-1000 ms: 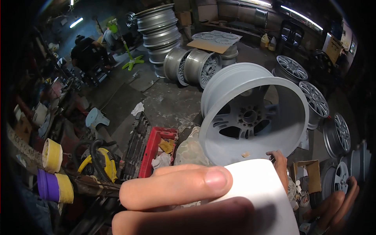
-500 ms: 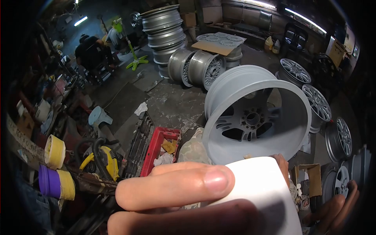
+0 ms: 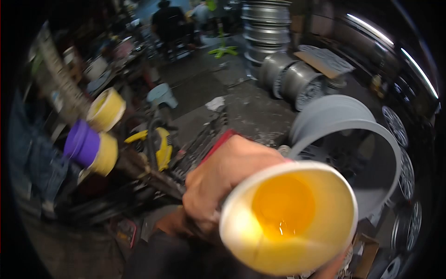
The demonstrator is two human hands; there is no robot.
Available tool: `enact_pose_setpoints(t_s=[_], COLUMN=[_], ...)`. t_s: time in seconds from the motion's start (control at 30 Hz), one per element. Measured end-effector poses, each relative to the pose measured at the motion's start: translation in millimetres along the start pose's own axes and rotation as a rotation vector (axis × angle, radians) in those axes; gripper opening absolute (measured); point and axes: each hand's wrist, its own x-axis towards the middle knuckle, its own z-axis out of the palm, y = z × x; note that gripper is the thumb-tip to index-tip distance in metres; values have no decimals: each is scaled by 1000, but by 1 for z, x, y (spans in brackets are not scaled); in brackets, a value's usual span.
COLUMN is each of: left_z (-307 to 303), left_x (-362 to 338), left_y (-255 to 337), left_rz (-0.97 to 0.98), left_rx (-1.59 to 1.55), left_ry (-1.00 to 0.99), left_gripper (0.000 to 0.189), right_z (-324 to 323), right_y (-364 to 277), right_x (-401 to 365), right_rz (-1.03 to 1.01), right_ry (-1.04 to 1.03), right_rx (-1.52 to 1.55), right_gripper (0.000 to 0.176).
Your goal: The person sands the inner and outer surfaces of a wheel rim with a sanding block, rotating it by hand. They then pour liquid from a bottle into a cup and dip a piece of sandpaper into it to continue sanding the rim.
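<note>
Close to the camera, a white cup (image 3: 288,260) is tipped so that its mouth faces me, with yellow-orange liquid (image 3: 283,204) inside. My left hand (image 3: 225,174) is wrapped round the cup's left side, its fingers partly hidden and blurred. A strip of skin, seemingly my right hand (image 3: 333,269), shows below the cup's lower right edge; its fingers are hidden. Behind the cup on the right is a large grey wheel rim (image 3: 334,109), lying on its side with its open barrel towards me.
Silver rims (image 3: 265,32) are stacked at the back, with more rims (image 3: 404,174) along the right. Purple and yellow rolls (image 3: 83,144), a yellow tool (image 3: 163,149) and a blue stool (image 3: 161,95) are at left. A person (image 3: 170,23) sits behind.
The cup has turned from showing its white outer side to showing its mouth and liquid. My left hand's fingers no longer fill the foreground. The surroundings have shifted as the view turned.
</note>
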Motion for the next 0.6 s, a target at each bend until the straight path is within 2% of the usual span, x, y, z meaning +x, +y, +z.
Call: enact_pose_setpoints(t_s=[0.03,0.2,0.23,0.27,0.33,0.37,0.5,0.6], left_z=[-12,-50,-56,-68,-88,-92,-133,-160], left_x=[-10,-51,-53,-46,-31,-22,14,42], left_y=[8,53,62,85,104,110,124,127], left_rz=[-13,-139,-264,-355,-296,-287,-229,-320], left_rx=[47,609,620,512,662,705,958,1137], left_ry=[16,370,579,607,639,671,572,449], left_gripper=[30,74,90,89,88,80,68,61], right_z=[3,7,7,8,9,9,13,11], right_y=[8,14,13,11,8,6,9,11], right_x=[1,6,7,7,8,8,11,9], right_rz=[18,30,23,29,32,19,-18,-19], right_ry=[-14,-92,-96,-105,-117,-109,-86,-80], right_rx=[8,-11,-4,7,24,11,29,23], right_gripper=[28,27,27,27,27,27,28,28])
